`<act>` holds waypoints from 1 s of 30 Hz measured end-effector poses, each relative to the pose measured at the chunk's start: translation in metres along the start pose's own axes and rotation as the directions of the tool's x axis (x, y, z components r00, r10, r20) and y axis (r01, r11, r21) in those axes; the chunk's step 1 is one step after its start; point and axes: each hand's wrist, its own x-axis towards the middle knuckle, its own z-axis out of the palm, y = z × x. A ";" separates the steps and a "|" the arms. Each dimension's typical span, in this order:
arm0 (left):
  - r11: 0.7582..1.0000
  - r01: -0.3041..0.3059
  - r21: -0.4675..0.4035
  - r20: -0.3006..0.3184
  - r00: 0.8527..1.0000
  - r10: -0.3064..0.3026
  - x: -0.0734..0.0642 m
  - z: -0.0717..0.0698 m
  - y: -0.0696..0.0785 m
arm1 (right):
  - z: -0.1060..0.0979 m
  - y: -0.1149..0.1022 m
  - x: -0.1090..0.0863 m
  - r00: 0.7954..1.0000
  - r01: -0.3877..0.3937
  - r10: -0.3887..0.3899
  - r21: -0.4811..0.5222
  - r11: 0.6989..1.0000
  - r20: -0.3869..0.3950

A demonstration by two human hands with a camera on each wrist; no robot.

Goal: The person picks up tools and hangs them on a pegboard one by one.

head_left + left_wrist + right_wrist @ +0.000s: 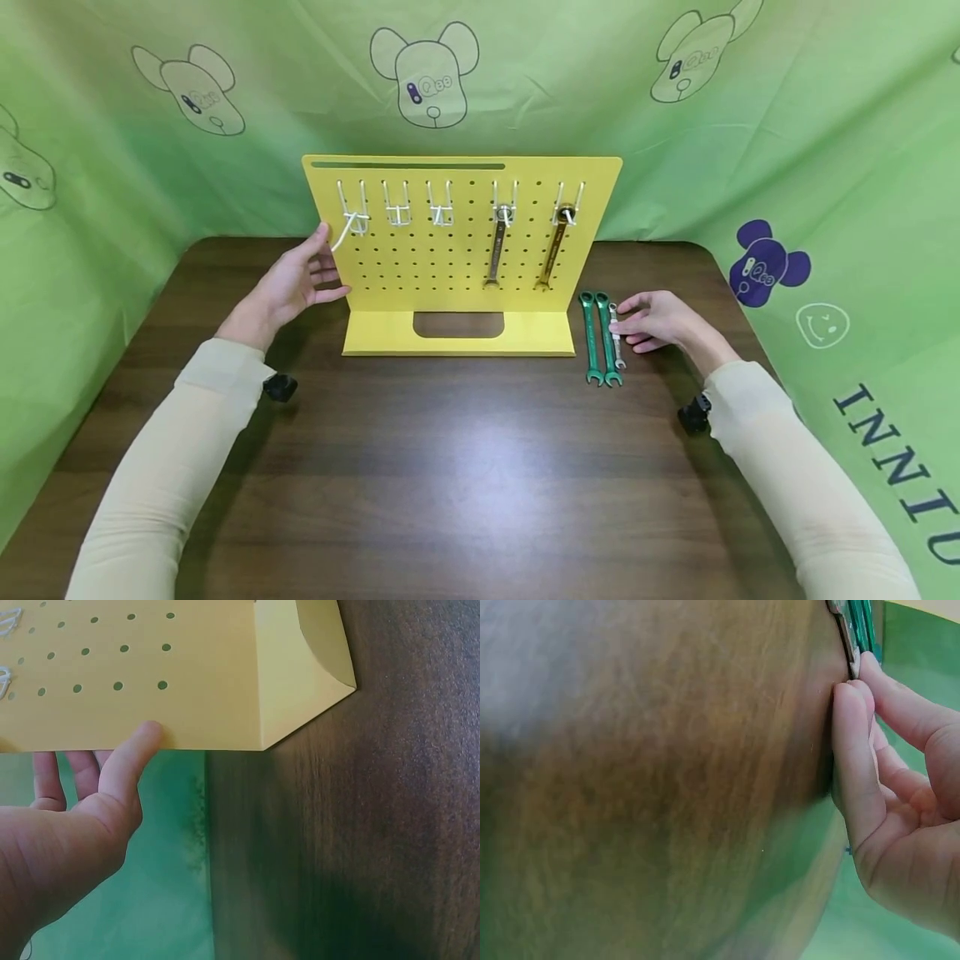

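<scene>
My left hand point(292, 279) grips the left edge of a yellow pegboard point(412, 267); in the left wrist view the thumb point(139, 750) lies on its front face, with other fingers partly hidden behind. At the board's right, my right hand point(660, 321) pinches a small silver wrench point(617, 337) by its side, thumb and fingertips at the metal. Two green wrenches point(590, 337) lie just left of it on the table. On white hooks point(440, 215) hang a silver wrench point(497, 250) and a dark bronze-toned wrench point(555, 250), both upright against the board.
The board stands on a yellow base point(382, 333) with a cutout, at the back of the brown wooden table point(420, 467). Further white hooks point(351, 221) stick out on its left half. A green printed curtain point(525, 100) surrounds the table's back and sides.
</scene>
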 end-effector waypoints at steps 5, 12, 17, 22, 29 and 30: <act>1.000 0.000 -0.004 -0.001 1.000 0.000 0.001 0.004 -0.001 | -0.003 -0.002 -0.004 1.000 -0.020 0.020 -0.032 0.999 0.003; 1.000 0.008 -0.001 0.012 1.000 -0.008 0.003 0.008 -0.002 | -0.007 -0.005 -0.007 0.999 -0.052 0.053 -0.041 0.998 0.003; 1.000 0.002 -0.011 0.005 1.000 -0.002 -0.001 0.004 0.000 | -0.002 -0.010 -0.006 0.998 -0.055 0.055 -0.035 0.998 -0.007; 1.000 0.005 -0.008 0.001 1.000 -0.005 -0.003 0.002 0.001 | -0.001 -0.010 -0.003 0.999 -0.043 0.043 -0.033 0.999 0.004; 1.000 0.005 -0.009 0.002 1.000 -0.005 -0.004 0.003 0.002 | -0.005 -0.009 -0.004 0.997 -0.036 0.036 -0.003 0.999 0.066; 1.000 0.004 -0.009 0.002 1.000 -0.004 -0.004 0.003 0.001 | -0.006 -0.009 -0.004 0.997 -0.033 0.034 -0.003 0.999 0.074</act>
